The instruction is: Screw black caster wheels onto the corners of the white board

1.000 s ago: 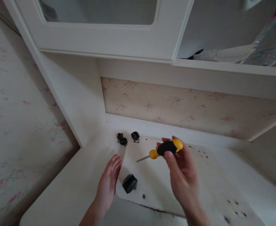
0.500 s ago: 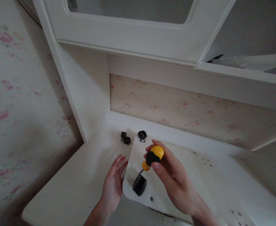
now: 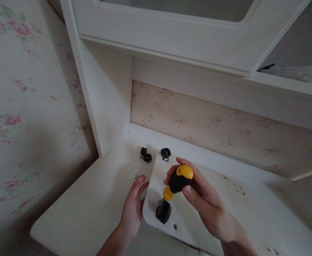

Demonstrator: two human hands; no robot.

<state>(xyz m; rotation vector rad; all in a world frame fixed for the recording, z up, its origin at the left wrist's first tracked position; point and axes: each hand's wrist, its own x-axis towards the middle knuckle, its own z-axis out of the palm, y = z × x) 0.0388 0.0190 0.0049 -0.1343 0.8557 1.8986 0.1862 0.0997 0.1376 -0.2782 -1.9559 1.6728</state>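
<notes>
My right hand [image 3: 202, 199] is closed around the yellow-and-black handle of a screwdriver [image 3: 180, 179]. The screwdriver points down at a black twin-wheel caster [image 3: 163, 211] on the corner of a white panel [image 3: 198, 213]; its tip is hidden by the handle and caster. Along the panel's left edge rests my left hand [image 3: 132, 209], fingers stretched and slightly apart, with no object in them. Another caster [image 3: 166, 153] stands at the panel's far left corner. Small dark bits [image 3: 137, 176], perhaps screws, lie by my left fingertips.
Two loose casters [image 3: 146, 155] lie on the white desktop [image 3: 92, 202] left of the panel. A round metal fitting [image 3: 175, 226] sits near the panel's front edge, and dark holes [image 3: 236, 185] mark its right part. A white cabinet [image 3: 166, 39] overhangs the desk.
The screwdriver handle has turned in my right hand and stands a little differently over the caster. The whole view has shifted slightly. My left hand stays by the panel edge.
</notes>
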